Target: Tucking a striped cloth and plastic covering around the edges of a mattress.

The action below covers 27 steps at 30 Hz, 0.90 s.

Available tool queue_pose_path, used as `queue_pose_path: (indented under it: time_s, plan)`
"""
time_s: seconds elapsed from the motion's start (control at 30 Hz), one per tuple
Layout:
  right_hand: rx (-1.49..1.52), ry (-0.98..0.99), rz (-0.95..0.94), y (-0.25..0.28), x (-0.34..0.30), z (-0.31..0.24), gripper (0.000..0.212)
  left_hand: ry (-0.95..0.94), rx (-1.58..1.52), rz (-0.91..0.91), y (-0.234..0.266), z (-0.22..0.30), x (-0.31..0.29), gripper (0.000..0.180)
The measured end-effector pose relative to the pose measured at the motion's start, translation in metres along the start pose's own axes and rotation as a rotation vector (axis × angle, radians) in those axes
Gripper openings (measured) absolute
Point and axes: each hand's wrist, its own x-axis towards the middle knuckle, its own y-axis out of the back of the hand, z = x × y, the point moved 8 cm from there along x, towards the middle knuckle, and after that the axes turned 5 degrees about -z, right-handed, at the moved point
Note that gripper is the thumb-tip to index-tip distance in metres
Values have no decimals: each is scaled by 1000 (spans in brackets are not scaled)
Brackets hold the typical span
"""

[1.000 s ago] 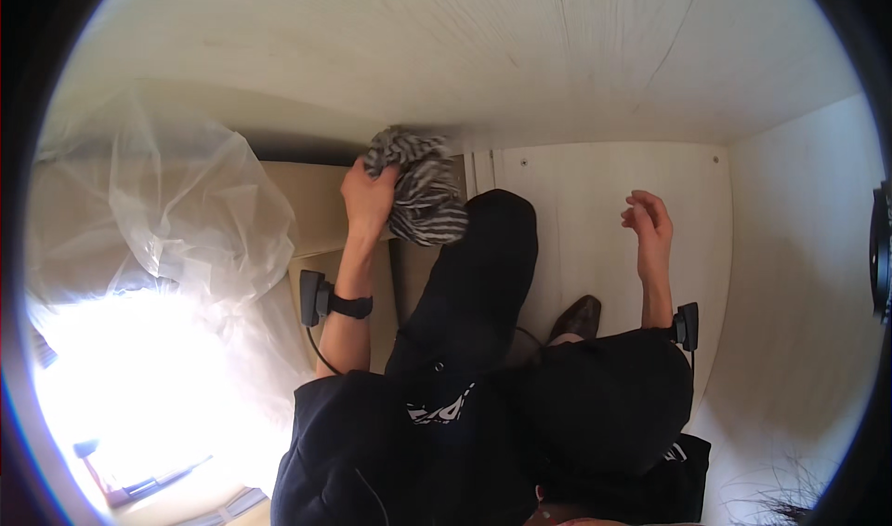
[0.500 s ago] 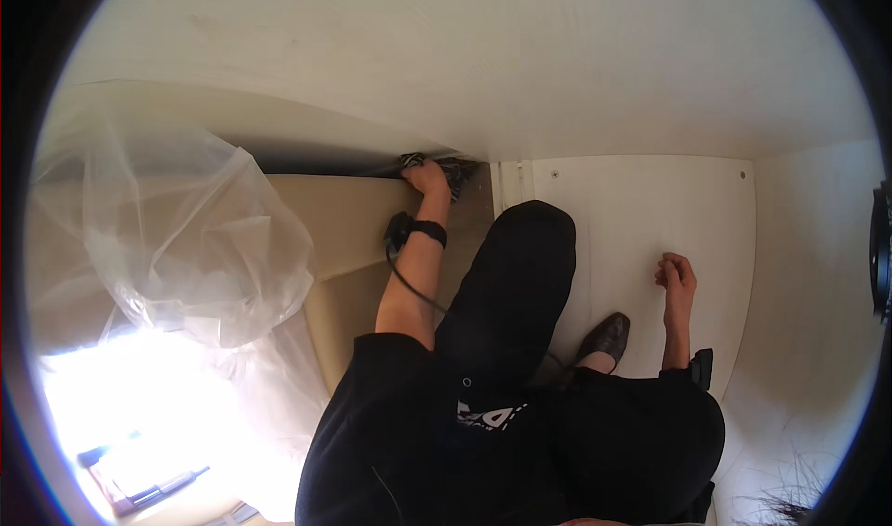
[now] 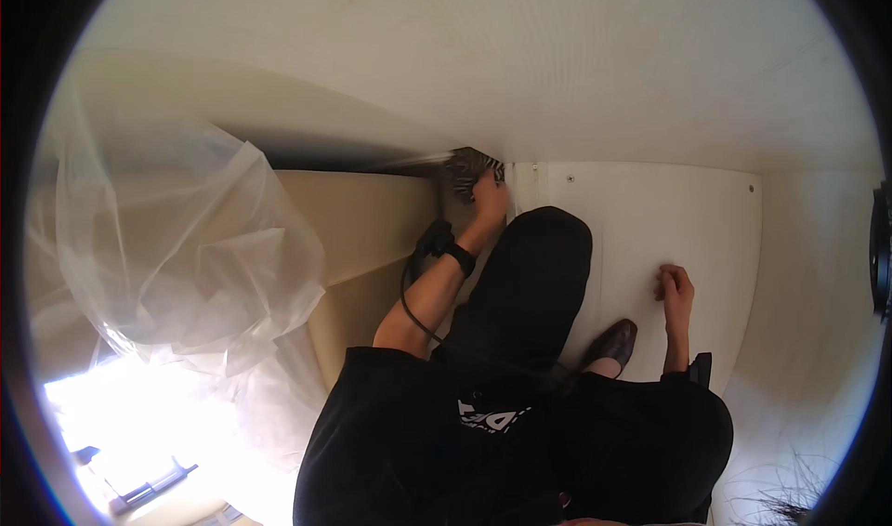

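Two hands: both belong to the person looking down, whose black-clad body fills the lower middle of the view.
Left hand (image 3: 490,196): reaches up and away to the far corner where the white panel meets the pale wall; its fingers are closed around a striped cloth.
Striped cloth (image 3: 467,169): grey and white, bunched up, pressed into the gap at the far left corner of the white panel, just under the pale wall's edge; part of it is hidden in shadow.
Left wrist: wears a black band (image 3: 459,258) with a small dark device (image 3: 432,241) beside it, and a thin black cable (image 3: 410,295) loops down along the forearm.
Right hand (image 3: 675,290): rests on the white panel, well apart from the cloth; fingers curled loosely, holding nothing.
White panel (image 3: 650,219): a flat board with small screw heads along its far edge; the person's knee and the right hand lie over it.
Shoe (image 3: 610,342): dark, near the right forearm, on the near part of the panel.
Clear plastic sheet (image 3: 177,247): crumpled, at the left, lying over a beige surface (image 3: 358,219).
Bright patch: lower left, washed out; details cannot be told.
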Motion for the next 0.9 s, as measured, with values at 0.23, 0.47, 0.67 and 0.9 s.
queue_pose_path:
  time_s: [0.23,0.47,0.67,0.9]
  plan:
    - [-75,17,-36,-5,-4,5,18,629,-1010,195,0,-112,-34,39]
    - [43,-11,37,13,-13,15,18,364,-1539,238,54,-69,-26,45]
    - [66,-43,12,5,-10,24,18,471,-644,268,65,-108,46,30]
    - [55,16,41,7,-9,20,17,442,-366,408,70,-78,42,36]
